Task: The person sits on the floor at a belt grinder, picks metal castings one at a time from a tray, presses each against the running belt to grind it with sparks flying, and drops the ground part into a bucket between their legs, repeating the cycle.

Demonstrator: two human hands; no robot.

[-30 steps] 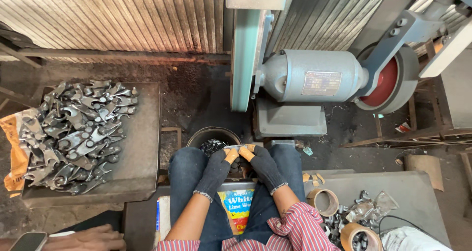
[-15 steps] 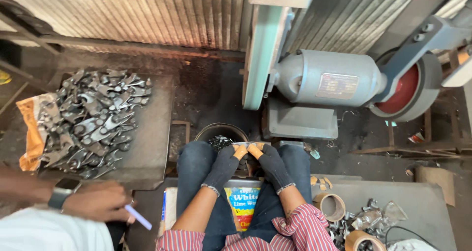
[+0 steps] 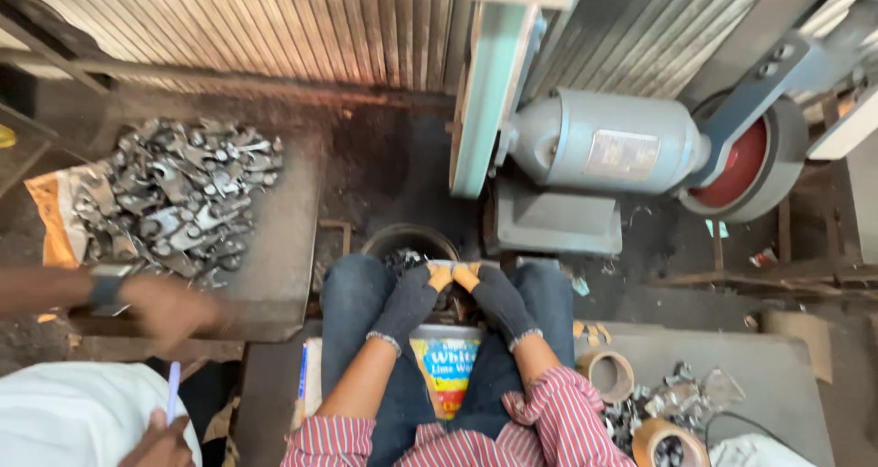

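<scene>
Dark grey knit gloves with orange tips on the left hand (image 3: 413, 295) and right hand (image 3: 491, 293) — red-striped sleeves, blue jeans.

Left hand (image 3: 409, 300): a dark glove is covering it, so the fingers are not showing.
Right hand (image 3: 495, 295): gloved too; whatever the two hands are pinching between the orange tips is too small to tell.
Dark pot (image 3: 411, 245): the knees and hands are hiding its near half.
Co-worker's hand (image 3: 169, 310): it is smearing with motion blur at the left, and the forearm is running off the left edge.
Pen (image 3: 173, 391): the lower end is disappearing behind a second hand at the near edge.
Red wheel (image 3: 743, 167): a grey arm is partly covering it.
Tape rolls (image 3: 611, 375): the nearest one is being cut by the bottom edge.
</scene>
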